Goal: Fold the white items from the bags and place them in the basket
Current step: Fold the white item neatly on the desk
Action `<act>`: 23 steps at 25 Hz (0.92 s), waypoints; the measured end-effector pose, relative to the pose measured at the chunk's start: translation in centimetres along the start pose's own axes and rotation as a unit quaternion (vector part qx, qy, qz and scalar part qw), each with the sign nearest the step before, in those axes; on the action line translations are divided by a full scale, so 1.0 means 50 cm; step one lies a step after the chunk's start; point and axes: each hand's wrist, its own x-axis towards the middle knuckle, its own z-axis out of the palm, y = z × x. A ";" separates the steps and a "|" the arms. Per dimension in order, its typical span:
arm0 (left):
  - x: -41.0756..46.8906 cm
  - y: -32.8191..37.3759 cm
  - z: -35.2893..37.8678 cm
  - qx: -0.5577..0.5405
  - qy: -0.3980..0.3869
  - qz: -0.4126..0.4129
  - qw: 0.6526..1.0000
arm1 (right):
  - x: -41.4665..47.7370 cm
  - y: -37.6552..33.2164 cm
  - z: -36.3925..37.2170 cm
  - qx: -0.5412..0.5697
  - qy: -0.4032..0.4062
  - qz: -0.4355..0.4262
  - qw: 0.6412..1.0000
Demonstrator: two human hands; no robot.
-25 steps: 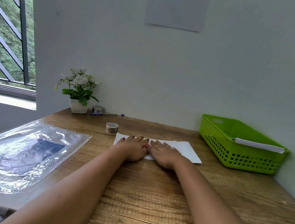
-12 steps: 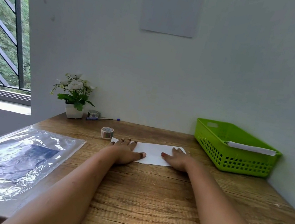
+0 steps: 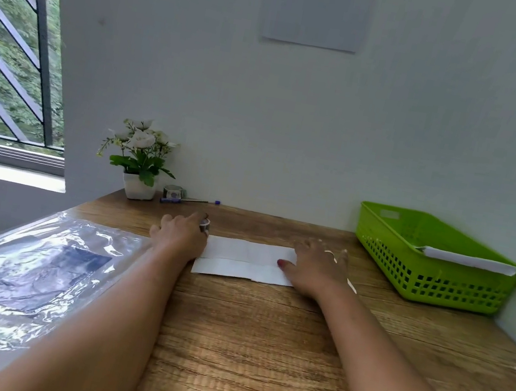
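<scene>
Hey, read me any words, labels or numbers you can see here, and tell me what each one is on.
No text can be read.
Grey sheet on the wall: looks blank, any print too blurred.
Tape roll by the flowerpot: marking too small.
Green basket: pale label patch, unreadable.

1. Two hands: a left hand (image 3: pixel 179 233) and a right hand (image 3: pixel 317 264).
2. Two white items: a flat white folded sheet (image 3: pixel 245 258) lay between the hands, and a white folded piece (image 3: pixel 465 260) lay to the right of the right hand.
3. One lime-green perforated plastic basket (image 3: pixel 424 280) stood to the right of the right hand.
4. One clear crinkled plastic bag (image 3: pixel 18 273) lay to the left of the left hand.
5. Two tape rolls: a small grey tape roll (image 3: pixel 205 225) sat at the left fingertips, and a second tape roll (image 3: pixel 172 192) sat beyond them.
6. One blue pen (image 3: pixel 190 200) and one white-potted flowering plant (image 3: pixel 139 167) were beyond the left hand.
</scene>
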 end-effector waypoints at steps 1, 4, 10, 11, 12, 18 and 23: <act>0.004 0.000 0.001 -0.011 0.017 0.004 1.000 | 0.000 0.002 -0.002 -0.001 0.003 0.003 1.000; 0.006 -0.004 0.001 -0.047 0.044 -0.003 0.998 | 0.001 0.006 -0.004 0.000 0.006 0.011 1.000; 0.000 0.010 -0.019 -0.171 0.071 0.047 0.982 | -0.001 0.002 -0.013 0.048 0.047 -0.001 0.998; -0.007 0.019 -0.024 -0.215 0.071 0.077 0.971 | 0.001 0.002 -0.014 0.078 0.067 -0.004 0.995; -0.018 0.031 -0.030 -0.255 0.064 0.111 0.958 | 0.003 0.002 -0.016 0.133 0.087 -0.011 0.987; -0.083 0.112 -0.028 -0.284 -0.029 0.290 0.914 | 0.003 0.003 -0.025 0.568 0.014 -0.036 0.822; -0.092 0.131 -0.014 -0.233 -0.022 0.315 0.920 | 0.010 0.010 -0.015 0.631 -0.031 -0.034 0.774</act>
